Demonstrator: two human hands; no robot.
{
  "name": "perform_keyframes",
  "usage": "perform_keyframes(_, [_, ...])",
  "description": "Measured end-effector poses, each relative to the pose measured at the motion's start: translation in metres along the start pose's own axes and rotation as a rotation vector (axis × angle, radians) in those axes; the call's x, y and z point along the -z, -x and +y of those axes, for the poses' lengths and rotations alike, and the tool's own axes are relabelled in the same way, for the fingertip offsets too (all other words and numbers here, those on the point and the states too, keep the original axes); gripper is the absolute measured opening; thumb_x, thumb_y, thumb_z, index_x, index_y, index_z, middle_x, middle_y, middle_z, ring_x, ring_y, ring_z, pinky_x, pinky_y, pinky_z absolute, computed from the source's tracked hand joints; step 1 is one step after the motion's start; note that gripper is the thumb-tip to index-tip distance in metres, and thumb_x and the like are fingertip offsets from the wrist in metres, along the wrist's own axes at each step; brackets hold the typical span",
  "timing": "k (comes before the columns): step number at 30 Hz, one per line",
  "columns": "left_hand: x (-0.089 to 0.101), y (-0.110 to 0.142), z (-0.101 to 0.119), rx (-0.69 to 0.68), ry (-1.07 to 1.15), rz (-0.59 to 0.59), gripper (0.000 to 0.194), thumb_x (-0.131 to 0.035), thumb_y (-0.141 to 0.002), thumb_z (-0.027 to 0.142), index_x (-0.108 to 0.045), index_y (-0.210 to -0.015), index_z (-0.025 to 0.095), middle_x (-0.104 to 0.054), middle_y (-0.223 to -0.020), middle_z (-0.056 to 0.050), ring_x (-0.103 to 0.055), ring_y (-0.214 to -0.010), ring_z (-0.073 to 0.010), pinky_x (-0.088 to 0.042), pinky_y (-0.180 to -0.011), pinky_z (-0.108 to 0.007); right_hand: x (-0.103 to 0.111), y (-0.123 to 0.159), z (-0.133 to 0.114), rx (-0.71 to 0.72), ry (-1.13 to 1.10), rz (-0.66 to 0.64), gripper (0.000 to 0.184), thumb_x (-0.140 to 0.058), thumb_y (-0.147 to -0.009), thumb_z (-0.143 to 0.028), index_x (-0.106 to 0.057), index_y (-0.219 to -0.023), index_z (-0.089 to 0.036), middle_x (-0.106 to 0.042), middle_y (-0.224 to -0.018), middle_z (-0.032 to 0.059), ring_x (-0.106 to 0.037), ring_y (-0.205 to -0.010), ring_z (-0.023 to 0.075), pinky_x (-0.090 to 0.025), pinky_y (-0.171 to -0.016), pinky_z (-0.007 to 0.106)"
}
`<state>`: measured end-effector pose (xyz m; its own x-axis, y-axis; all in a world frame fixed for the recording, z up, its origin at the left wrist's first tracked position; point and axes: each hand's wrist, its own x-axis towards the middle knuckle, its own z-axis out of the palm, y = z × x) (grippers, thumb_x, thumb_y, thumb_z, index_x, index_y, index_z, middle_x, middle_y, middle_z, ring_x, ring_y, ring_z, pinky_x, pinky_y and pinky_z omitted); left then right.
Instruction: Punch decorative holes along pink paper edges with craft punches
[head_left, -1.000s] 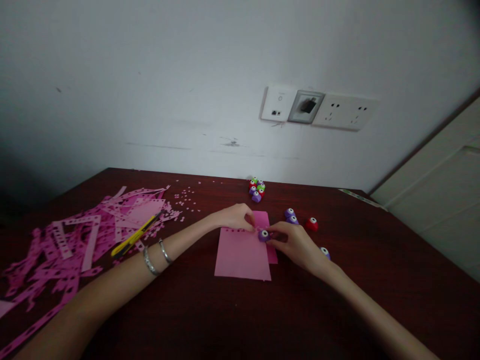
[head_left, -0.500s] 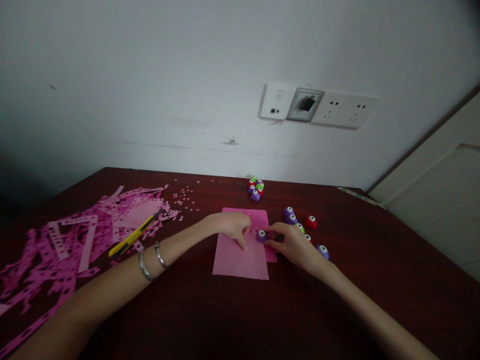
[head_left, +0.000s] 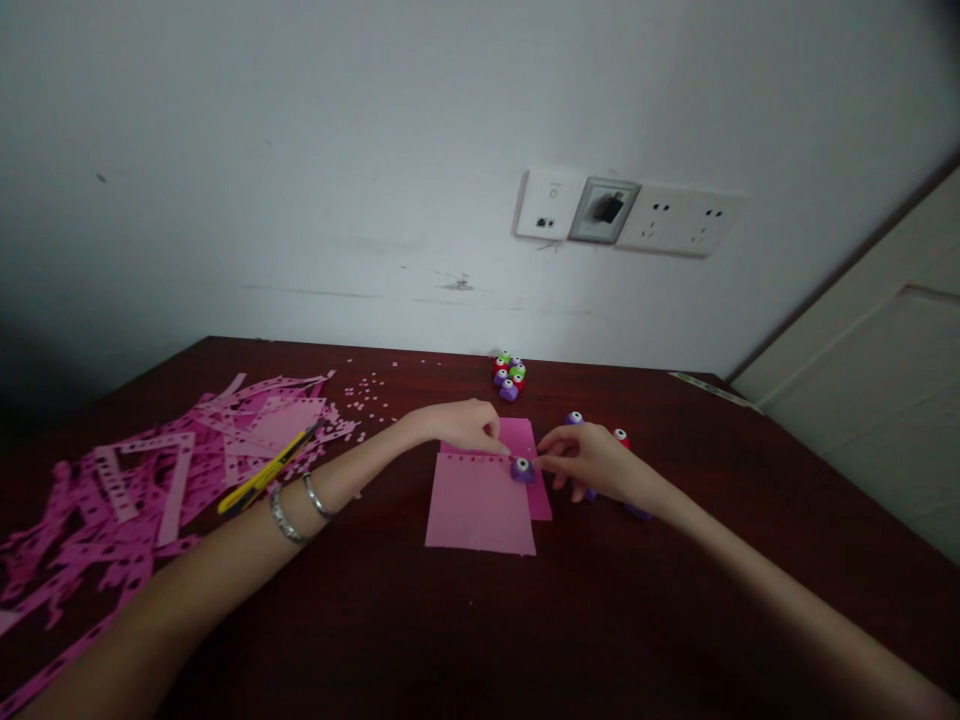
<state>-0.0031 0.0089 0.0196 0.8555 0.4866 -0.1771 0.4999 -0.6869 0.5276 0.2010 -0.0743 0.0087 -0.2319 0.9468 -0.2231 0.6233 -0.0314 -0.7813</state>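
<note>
A small purple craft punch (head_left: 523, 469) with a white-and-black top sits at the upper right corner of a light pink paper sheet (head_left: 480, 510). Small punched holes run along that sheet's top edge. Beneath it lies a darker pink sheet (head_left: 541, 500). My left hand (head_left: 466, 428) is closed, fingers curled, its fingertips at the paper's top edge by the punch; what they pinch is hidden. Just right of the punch is my right hand (head_left: 589, 460), thumb and fingers apart, with no object visible between them. It partly covers more punches (head_left: 575, 418).
Pink paper scraps and strips (head_left: 142, 480) are heaped at the left, with a yellow utility knife (head_left: 270, 468) on them. Tiny punched bits (head_left: 367, 390) are scattered nearby. Several coloured punches (head_left: 509, 376) cluster near the wall. A thin strip (head_left: 716, 390) lies at the back right edge.
My left hand has lifted off the middle of the sheet towards its top edge, uncovering the holes. My right hand has loosened from the punch and shifted slightly right, covering more of the nearby punches.
</note>
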Motion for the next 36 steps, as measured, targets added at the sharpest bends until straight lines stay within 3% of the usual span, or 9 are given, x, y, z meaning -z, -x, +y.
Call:
perform_keyframes(4, [0.008, -0.005, 0.003, 0.03, 0.044, -0.024, 0.034, -0.047, -0.077, 0.031, -0.052, -0.047, 0.016, -0.042, -0.043, 0.003, -0.033, -0.042, -0.007, -0.027, -0.048, -0.024, 0.014, -0.013, -0.007, -0.125, -0.011, -0.276, 0.04, -0.057, -0.073, -0.053, -0.065, -0.066, -0.015, -0.069, -0.063, 0.0083, -0.061, -0.045, 0.0132, -0.047, -0.036, 0.021])
perform_keyframes(8, [0.007, -0.009, 0.009, 0.107, 0.186, -0.108, 0.028, -0.045, -0.075, 0.026, -0.055, -0.051, 0.015, -0.05, -0.048, 0.0, -0.04, -0.043, -0.0087, -0.032, -0.048, -0.025, 0.016, -0.021, -0.011, -0.198, 0.013, -0.392, 0.047, -0.054, -0.072, -0.06, -0.064, -0.062, -0.016, -0.069, -0.058, 0.0078, -0.06, -0.042, 0.0115, -0.044, -0.035, 0.018])
perform_keyframes(12, [0.005, -0.011, 0.013, 0.177, 0.309, -0.179, 0.034, -0.048, -0.076, 0.039, -0.059, -0.056, 0.014, -0.053, -0.051, -0.001, -0.041, -0.043, -0.0089, -0.033, -0.046, -0.025, 0.012, -0.024, -0.009, -0.239, 0.022, -0.434, 0.047, -0.056, -0.072, -0.059, -0.063, -0.058, -0.015, -0.068, -0.055, 0.0075, -0.06, -0.043, 0.0109, -0.044, -0.037, 0.016])
perform_keyframes(18, [-0.001, -0.02, 0.009, 0.213, 0.353, -0.299, 0.041, -0.058, -0.067, 0.057, -0.063, -0.06, 0.016, -0.053, -0.054, -0.002, -0.042, -0.044, -0.0096, -0.032, -0.044, -0.025, 0.011, -0.028, -0.003, -0.251, -0.063, -0.455, 0.041, -0.062, -0.067, -0.056, -0.066, -0.058, -0.016, -0.069, -0.056, 0.0074, -0.064, -0.049, 0.0141, -0.049, -0.041, 0.02])
perform_keyframes(22, [-0.01, -0.034, -0.005, 0.226, 0.455, -0.428, 0.04, -0.061, -0.065, 0.057, -0.064, -0.061, 0.018, -0.054, -0.057, -0.003, -0.038, -0.043, -0.0082, -0.028, -0.042, -0.024, 0.01, -0.031, -0.01, -0.276, -0.099, -0.441, 0.034, -0.067, -0.066, -0.051, -0.066, -0.062, -0.017, -0.068, -0.054, 0.0072, -0.065, -0.052, 0.0165, -0.053, -0.047, 0.024])
perform_keyframes(26, [-0.016, -0.045, -0.018, 0.215, 0.515, -0.525, 0.036, -0.064, -0.065, 0.053, -0.065, -0.06, 0.017, -0.051, -0.055, -0.002, -0.032, -0.04, -0.0064, -0.023, -0.039, -0.022, 0.007, -0.039, -0.018, -0.343, -0.058, -0.552, 0.039, -0.063, -0.071, -0.048, -0.065, -0.079, -0.01, -0.068, -0.061, 0.0083, -0.067, -0.059, 0.017, -0.056, -0.056, 0.026])
perform_keyframes(30, [-0.018, -0.047, -0.021, 0.231, 0.521, -0.51, 0.038, -0.066, -0.063, 0.054, -0.066, -0.061, 0.016, -0.051, -0.054, -0.002, -0.033, -0.042, -0.0066, -0.026, -0.039, -0.023, 0.005, -0.046, -0.019, -0.367, -0.037, -0.607, 0.038, -0.059, -0.076, -0.042, -0.062, -0.087, -0.006, -0.069, -0.069, 0.0106, -0.068, -0.067, 0.018, -0.057, -0.061, 0.027])
perform_keyframes(36, [-0.017, -0.037, -0.014, 0.194, 0.418, -0.397, 0.042, -0.061, -0.066, 0.057, -0.065, -0.064, 0.015, -0.051, -0.052, -0.001, -0.036, -0.042, -0.0071, -0.03, -0.042, -0.024, 0.005, -0.039, -0.017, -0.331, -0.023, -0.562, 0.033, -0.059, -0.076, -0.042, -0.062, -0.079, -0.009, -0.069, -0.066, 0.0085, -0.067, -0.063, 0.0158, -0.057, -0.057, 0.023])
